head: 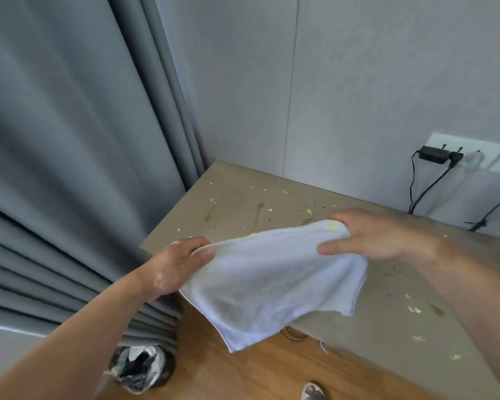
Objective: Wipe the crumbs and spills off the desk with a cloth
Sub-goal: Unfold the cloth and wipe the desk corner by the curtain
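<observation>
Cloth [272, 281] hangs above the desk [387, 307] edge, my left hand [182, 264] and right hand [370, 238] each gripping a corner; below the desk, a bin [140, 368] holds a crumpled bag.

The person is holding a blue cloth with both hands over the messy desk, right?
Not quite: the head view shows a white cloth, not blue. The left hand and right hand do hold it over the crumb-spotted tan desk.

curtain [70, 140] grey; bin [140, 368] (bagged) below; charger [433, 154] plugged in
</observation>
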